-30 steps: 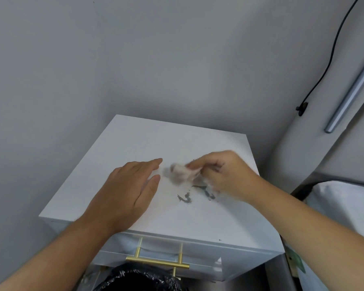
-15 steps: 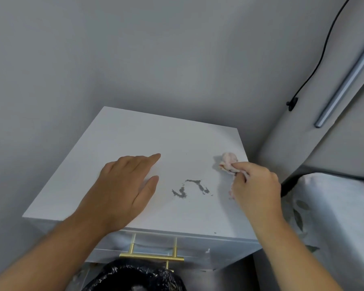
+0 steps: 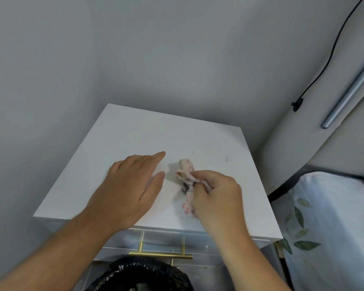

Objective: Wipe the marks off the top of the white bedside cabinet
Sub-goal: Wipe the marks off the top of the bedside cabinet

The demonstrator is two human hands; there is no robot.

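The white bedside cabinet (image 3: 135,135) fills the middle of the head view. My right hand (image 3: 214,196) is shut on a crumpled pinkish-white cloth (image 3: 185,166) and presses it onto the cabinet top near the centre. A dark mark (image 3: 185,188) shows just under the cloth, mostly hidden by it and my fingers. A tiny speck (image 3: 226,159) lies farther right on the top. My left hand (image 3: 130,185) rests flat on the top, fingers together, just left of the cloth.
A gold drawer handle (image 3: 160,254) sits on the cabinet front. A bin with a black bag (image 3: 139,276) stands below it. A bed with leaf-print bedding (image 3: 324,227) is at the right. A black cable (image 3: 328,57) and a metal bar (image 3: 351,89) run along the wall.
My right hand swept the cloth right to the cabinet's edge, baring the dark mark, then came back left over it. My left hand stayed flat on the top.
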